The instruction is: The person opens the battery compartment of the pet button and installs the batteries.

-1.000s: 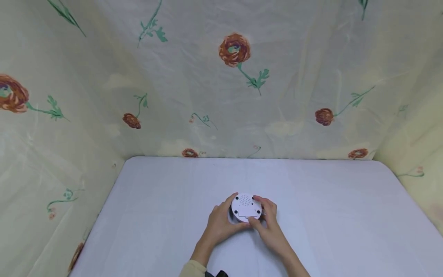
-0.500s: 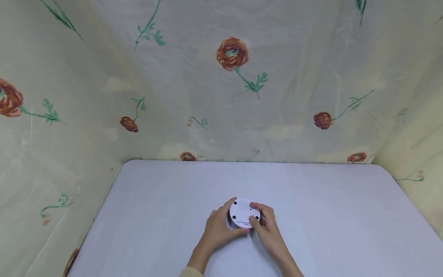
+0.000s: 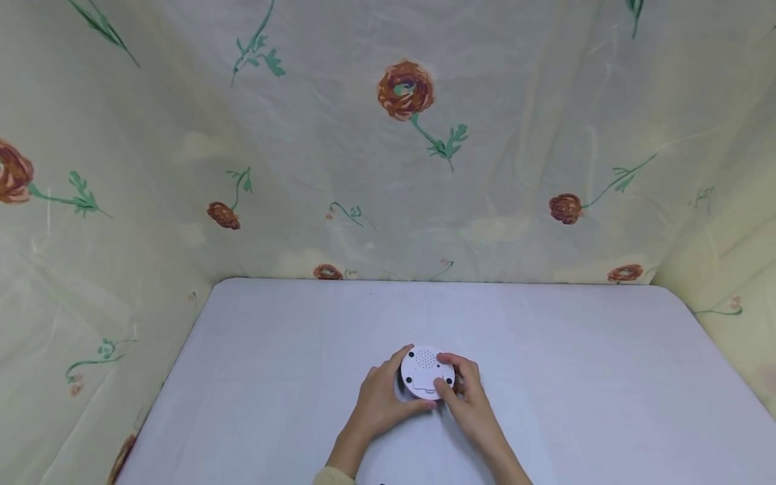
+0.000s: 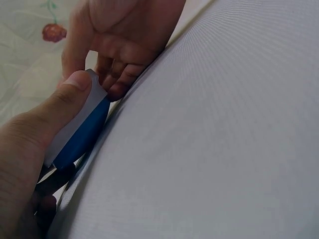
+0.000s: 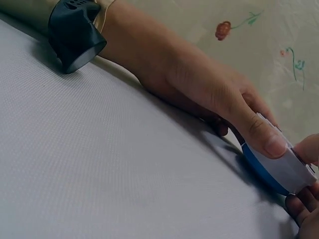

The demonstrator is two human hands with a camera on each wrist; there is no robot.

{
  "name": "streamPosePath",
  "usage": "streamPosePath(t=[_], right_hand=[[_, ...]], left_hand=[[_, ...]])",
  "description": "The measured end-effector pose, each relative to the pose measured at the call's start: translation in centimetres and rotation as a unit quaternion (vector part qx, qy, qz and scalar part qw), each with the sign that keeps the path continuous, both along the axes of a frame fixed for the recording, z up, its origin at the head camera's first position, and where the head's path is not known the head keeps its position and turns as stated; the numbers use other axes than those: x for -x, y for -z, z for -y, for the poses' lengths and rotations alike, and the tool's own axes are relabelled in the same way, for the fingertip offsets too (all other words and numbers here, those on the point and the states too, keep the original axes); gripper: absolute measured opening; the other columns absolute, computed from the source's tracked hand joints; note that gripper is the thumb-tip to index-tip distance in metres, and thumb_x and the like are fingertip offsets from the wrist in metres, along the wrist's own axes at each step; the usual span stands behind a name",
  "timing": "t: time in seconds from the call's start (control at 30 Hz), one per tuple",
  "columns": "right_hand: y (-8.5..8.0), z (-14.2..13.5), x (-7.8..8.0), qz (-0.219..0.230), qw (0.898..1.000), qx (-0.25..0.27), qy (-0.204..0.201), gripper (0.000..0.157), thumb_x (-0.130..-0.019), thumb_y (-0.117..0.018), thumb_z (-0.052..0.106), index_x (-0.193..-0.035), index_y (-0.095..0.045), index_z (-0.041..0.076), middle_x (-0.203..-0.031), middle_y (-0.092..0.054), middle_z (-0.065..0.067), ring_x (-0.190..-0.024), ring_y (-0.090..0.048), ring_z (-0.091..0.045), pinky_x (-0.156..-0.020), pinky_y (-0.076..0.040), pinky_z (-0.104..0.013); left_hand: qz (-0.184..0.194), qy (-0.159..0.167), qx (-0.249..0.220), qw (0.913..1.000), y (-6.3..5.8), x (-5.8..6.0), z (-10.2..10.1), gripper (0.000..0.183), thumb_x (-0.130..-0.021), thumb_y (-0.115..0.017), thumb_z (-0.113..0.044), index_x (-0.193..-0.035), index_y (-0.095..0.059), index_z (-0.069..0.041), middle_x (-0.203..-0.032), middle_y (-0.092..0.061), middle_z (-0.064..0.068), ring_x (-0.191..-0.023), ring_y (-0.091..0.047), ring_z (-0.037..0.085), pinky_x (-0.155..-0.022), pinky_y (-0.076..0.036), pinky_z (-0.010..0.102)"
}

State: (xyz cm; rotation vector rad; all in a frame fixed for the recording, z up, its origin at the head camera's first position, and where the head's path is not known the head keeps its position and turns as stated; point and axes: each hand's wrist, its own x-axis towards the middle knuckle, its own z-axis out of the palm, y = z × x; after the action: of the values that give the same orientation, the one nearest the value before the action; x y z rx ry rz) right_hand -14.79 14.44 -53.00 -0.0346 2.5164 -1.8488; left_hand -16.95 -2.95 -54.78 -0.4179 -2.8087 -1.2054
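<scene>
A round white device (image 3: 426, 372) is held bottom side up near the table's front. Its upward face has a grid of small speaker holes, dark round feet and a battery cover outline. A blue lower part shows in the left wrist view on the device (image 4: 87, 130). My left hand (image 3: 378, 397) grips the rim from the left, thumb along the near edge. With my right hand (image 3: 475, 404) I hold its right side; the thumb presses on the cover area and a finger touches the face near the holes. Part of the cover lies under that thumb.
A pale cloth-covered table (image 3: 291, 350) extends around the hands. Behind it and at both sides hangs a floral curtain (image 3: 485, 222). A black wrist-worn camera (image 5: 75, 37) sits by the left sleeve in the right wrist view.
My right thumb has slid from the near edge of the device's face further up onto the battery cover. Both hands keep their hold; the head view has shifted slightly.
</scene>
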Motion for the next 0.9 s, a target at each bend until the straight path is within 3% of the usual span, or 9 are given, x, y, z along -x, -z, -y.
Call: streamPosePath(t=[0.43,0.63,0.9], right_hand=[[0.0,-0.11,-0.18,0.003,1.0,-0.003,0.01,0.04,-0.091,-0.061,0.013,-0.129,-0.049,0.017,-0.137,-0.036,-0.005,-0.123,-0.044,-0.021,-0.089,-0.039,-0.016],[0.0,-0.2,-0.34,-0.008,1.0,-0.008,0.003,0.04,-0.091,-0.061,0.014,-0.129,-0.049,0.014,-0.136,-0.037,-0.007,-0.12,-0.044,-0.021,-0.087,-0.039,-0.018],[0.12,-0.61,0.15,-0.017,0.999,-0.03,-0.023,0.042,-0.095,-0.057,0.019,-0.134,-0.045,0.02,-0.137,-0.037,-0.006,-0.123,-0.041,-0.018,-0.091,-0.04,-0.018]], left_hand=[[0.001,0.004,0.0,1.0,-0.11,0.05,-0.25,0.099,-0.059,-0.074,-0.07,-0.143,-0.039,-0.028,-0.132,-0.058,0.0,-0.093,-0.054,0.012,-0.076,-0.04,0.025],[0.005,0.005,-0.003,1.0,-0.06,-0.08,-0.29,0.1,-0.059,-0.073,-0.071,-0.143,-0.04,-0.028,-0.134,-0.057,-0.002,-0.095,-0.054,0.012,-0.077,-0.04,0.025],[0.01,-0.006,0.0,0.9999,-0.01,-0.04,-0.1,0.099,-0.06,-0.071,-0.072,-0.144,-0.038,-0.031,-0.132,-0.059,0.001,-0.091,-0.053,0.013,-0.076,-0.041,0.029]])
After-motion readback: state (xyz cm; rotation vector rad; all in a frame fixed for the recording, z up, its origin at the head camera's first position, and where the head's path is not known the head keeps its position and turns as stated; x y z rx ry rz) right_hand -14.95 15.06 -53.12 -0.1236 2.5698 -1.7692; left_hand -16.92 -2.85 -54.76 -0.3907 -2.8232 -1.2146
